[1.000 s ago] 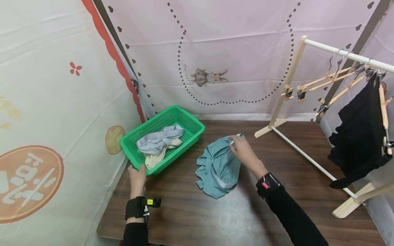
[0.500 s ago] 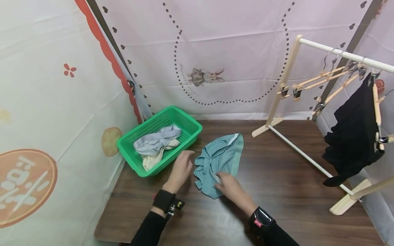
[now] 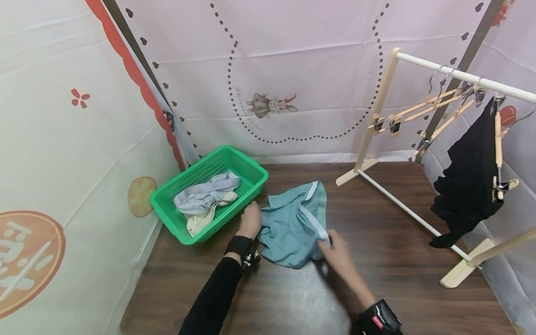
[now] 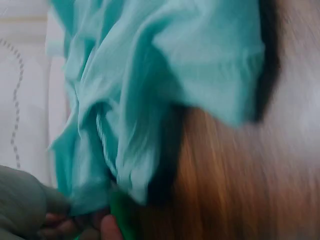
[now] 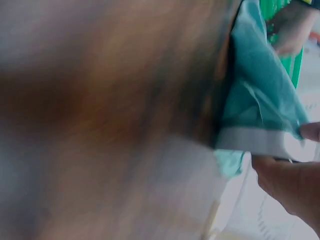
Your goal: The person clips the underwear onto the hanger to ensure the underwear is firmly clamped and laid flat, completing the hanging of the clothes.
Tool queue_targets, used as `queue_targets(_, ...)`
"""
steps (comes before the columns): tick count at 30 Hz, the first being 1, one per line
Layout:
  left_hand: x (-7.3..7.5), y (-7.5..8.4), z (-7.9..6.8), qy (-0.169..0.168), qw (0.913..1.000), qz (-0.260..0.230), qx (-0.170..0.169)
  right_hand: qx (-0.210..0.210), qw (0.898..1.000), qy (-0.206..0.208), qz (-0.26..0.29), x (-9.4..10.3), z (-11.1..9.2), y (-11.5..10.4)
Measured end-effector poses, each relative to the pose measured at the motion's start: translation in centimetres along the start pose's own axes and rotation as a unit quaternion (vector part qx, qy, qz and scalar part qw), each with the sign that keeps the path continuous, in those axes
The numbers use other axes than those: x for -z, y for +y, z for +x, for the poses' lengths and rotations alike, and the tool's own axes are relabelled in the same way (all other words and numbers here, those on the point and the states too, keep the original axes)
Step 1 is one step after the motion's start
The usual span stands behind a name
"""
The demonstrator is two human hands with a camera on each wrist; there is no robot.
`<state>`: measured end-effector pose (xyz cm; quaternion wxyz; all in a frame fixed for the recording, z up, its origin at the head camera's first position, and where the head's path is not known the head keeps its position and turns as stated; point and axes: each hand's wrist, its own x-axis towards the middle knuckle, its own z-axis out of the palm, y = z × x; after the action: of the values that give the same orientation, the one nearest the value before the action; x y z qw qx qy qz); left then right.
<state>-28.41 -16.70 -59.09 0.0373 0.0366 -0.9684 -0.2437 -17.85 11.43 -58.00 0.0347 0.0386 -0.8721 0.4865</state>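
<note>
the teal shorts (image 3: 293, 225) lie crumpled on the dark wooden table (image 3: 377, 279), near its middle and just right of the green basket (image 3: 251, 168). the left hand (image 3: 250, 220) sits at the garment's left edge, fingers on or around the cloth beside the basket's near right corner; the left wrist view shows fingertips (image 4: 107, 227) pinching a fold of the teal fabric (image 4: 150, 100). the right hand (image 3: 338, 253) grips the pale waistband (image 3: 316, 223) at the garment's near right side; the blurred right wrist view shows fingers (image 5: 287, 175) closed on that white band (image 5: 250, 142). the two hands are apart, one on each side of the shorts. inside the basket lie a grey garment (image 3: 201, 193) and a cream one (image 3: 201, 221). at the right stands a wooden clothes rack (image 3: 377, 107) with clip hangers (image 3: 418, 109) and a black garment (image 3: 469, 186) hanging from it.
</note>
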Motion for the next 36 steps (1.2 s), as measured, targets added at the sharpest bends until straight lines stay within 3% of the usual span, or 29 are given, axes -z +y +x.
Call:
queue_targets(3,0.4,-1.3,-0.3,-0.012,0.9955,-0.044,0.083,-0.059,0.997,-0.047,-0.017,1.7,-1.3,1.4)
queue_targets(6,0.9,-2.0,-0.8,-0.035,0.9872,-0.101,0.119,-0.089,0.991,-0.097,-0.036,2.8,-2.0,2.5)
queue_targets(10,1.2,-1.3,-1.3,-0.024,0.9885,-0.121,0.088,-0.085,0.989,-0.103,-0.059,3.6,-0.9,2.2)
queue_targets(14,0.9,0.4,-2.9,0.02,0.9982,-0.047,0.03,-0.065,0.992,-0.07,-0.081,2.7,2.0,0.9)
queue_targets(17,0.5,1.7,-4.6,0.037,0.9991,-0.02,0.008,-0.02,0.993,-0.083,-0.086,1.1,4.5,0.3)
queue_targets(20,0.4,2.5,-6.5,0.005,0.9983,-0.051,0.03,0.034,0.987,-0.121,-0.097,-0.4,6.3,0.5)
queue_targets(22,0.2,2.8,-7.6,-0.024,0.9958,-0.073,0.05,0.043,0.985,-0.132,-0.098,-1.0,7.0,0.8)
queue_targets(25,-0.3,2.7,-8.6,-0.05,0.9935,-0.094,0.04,0.018,0.992,-0.095,-0.085,-1.1,7.5,1.3)
queue_targets(28,-0.6,2.4,-8.8,-0.026,0.9925,-0.118,-0.012,-0.016,0.998,-0.016,-0.06,-0.4,7.7,1.6)
queue_targets(30,-0.6,2.0,-8.8,-0.003,0.9889,-0.145,-0.033,-0.031,0.998,0.016,-0.06,0.1,7.7,1.8)
queue_targets(33,-0.1,1.5,-8.7,-0.005,0.9842,-0.176,-0.015,-0.052,0.994,-0.01,-0.096,0.5,7.5,2.2)
queue_targets(36,0.2,1.1,-8.9,-0.05,0.9842,-0.168,0.019,-0.06,0.988,-0.051,-0.136,0.4,7.2,2.6)
